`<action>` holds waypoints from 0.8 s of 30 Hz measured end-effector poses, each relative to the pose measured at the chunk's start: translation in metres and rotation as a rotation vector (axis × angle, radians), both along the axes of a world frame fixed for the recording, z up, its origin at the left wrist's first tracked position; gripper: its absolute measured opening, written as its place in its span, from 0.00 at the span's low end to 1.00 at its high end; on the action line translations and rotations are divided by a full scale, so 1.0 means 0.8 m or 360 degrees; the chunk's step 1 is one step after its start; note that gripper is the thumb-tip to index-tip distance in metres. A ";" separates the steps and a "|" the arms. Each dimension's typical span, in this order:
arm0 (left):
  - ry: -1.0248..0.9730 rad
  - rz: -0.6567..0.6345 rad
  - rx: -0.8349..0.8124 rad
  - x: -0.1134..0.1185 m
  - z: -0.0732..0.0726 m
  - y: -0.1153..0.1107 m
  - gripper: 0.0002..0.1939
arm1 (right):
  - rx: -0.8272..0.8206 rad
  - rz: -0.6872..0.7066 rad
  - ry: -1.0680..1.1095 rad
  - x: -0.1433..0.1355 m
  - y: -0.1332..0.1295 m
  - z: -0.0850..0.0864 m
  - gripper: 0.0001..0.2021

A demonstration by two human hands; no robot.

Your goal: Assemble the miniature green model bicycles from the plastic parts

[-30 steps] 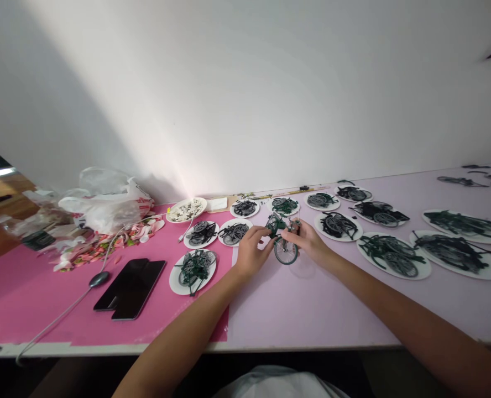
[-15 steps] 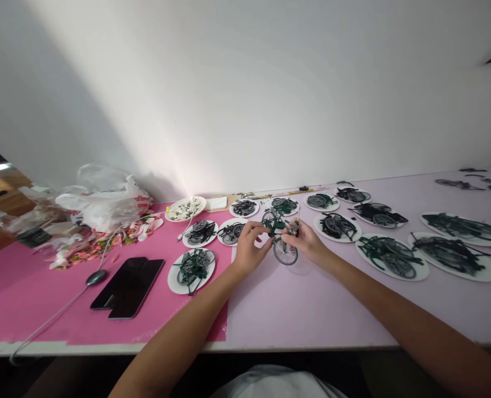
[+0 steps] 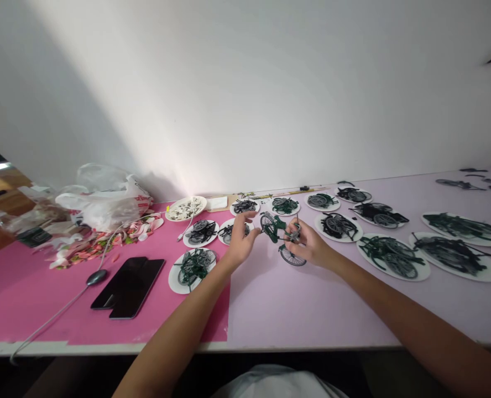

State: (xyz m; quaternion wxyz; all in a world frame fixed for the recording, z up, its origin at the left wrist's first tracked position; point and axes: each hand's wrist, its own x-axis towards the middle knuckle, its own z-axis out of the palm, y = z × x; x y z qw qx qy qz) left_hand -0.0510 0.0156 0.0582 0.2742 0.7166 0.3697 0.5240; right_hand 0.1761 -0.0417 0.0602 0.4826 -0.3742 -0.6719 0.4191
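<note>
One small dark-green, spoke-wheeled bicycle [image 3: 274, 235] we are pinching in our right hand's [image 3: 308, 243] grip; left of it, our left hand [image 3: 240, 244] is hovering, its grip parted.

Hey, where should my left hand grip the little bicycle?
Probably the upper wheel of the little bicycle, coming from the left: that wheel sticks out toward your open left hand, while your right hand holds the other end.
</note>
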 end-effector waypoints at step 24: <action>-0.0077 -0.0556 -0.0738 -0.013 0.033 0.005 0.13 | -0.0329 -0.0368 0.0189 0.012 0.033 -0.013 0.20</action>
